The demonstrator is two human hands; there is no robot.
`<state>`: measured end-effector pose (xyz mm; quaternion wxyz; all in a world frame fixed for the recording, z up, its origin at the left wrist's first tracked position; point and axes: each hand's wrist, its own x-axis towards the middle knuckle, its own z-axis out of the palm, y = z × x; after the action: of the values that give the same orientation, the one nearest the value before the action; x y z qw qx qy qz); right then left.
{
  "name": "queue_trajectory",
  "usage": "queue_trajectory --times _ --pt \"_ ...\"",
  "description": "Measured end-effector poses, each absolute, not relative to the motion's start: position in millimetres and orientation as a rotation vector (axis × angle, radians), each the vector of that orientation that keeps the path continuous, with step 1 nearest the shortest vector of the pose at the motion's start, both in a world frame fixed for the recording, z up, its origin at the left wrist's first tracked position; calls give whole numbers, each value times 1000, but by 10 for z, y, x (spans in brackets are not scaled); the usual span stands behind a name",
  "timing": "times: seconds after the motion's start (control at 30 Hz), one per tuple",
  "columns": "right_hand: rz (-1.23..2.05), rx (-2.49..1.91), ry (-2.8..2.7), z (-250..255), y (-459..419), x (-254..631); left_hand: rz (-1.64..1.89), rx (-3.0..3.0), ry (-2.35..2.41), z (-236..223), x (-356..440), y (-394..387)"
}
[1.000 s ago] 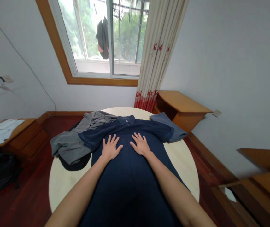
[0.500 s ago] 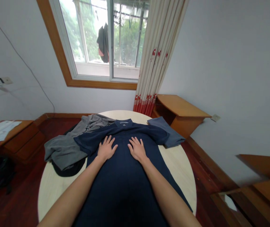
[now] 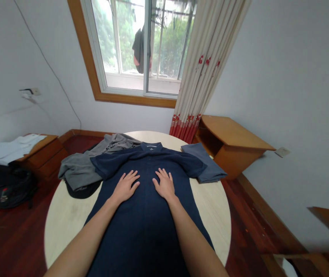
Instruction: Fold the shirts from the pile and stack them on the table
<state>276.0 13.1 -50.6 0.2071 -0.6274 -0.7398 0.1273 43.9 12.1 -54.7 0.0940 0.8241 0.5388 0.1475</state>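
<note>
A navy short-sleeved polo shirt lies spread on a round pale table, its collar at the far edge and its sleeves out to both sides. My left hand rests flat on the left of its chest, fingers spread. On the right of the chest lies my right hand, also flat with the fingers apart. Neither hand grips the cloth. The shirt's lower end runs out of view toward me, between my forearms.
Crumpled grey clothes lie at the table's left, over something black. A folded blue-grey garment sits at the right, partly under the sleeve. Beyond stand a wooden desk, a curtain and a window. A black bag is on the floor.
Both hands have slid a little down the shirt toward me, still flat. The camera view has turned slightly left.
</note>
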Motion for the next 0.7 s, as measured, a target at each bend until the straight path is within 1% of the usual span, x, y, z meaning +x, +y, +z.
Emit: queue_trajectory --times 0.23,0.43,0.6,0.7 --pt "357 -1760 -2069 -526 166 2757 430 2430 1570 -550 416 99" --pt "222 -1684 -2132 -510 43 2727 424 2448 1586 -531 440 84" --pt "246 -1731 -2123 -549 -81 2773 459 2466 1564 -535 426 82" --pt "259 -1765 -2096 -541 -111 2814 538 2440 1553 -525 414 48"
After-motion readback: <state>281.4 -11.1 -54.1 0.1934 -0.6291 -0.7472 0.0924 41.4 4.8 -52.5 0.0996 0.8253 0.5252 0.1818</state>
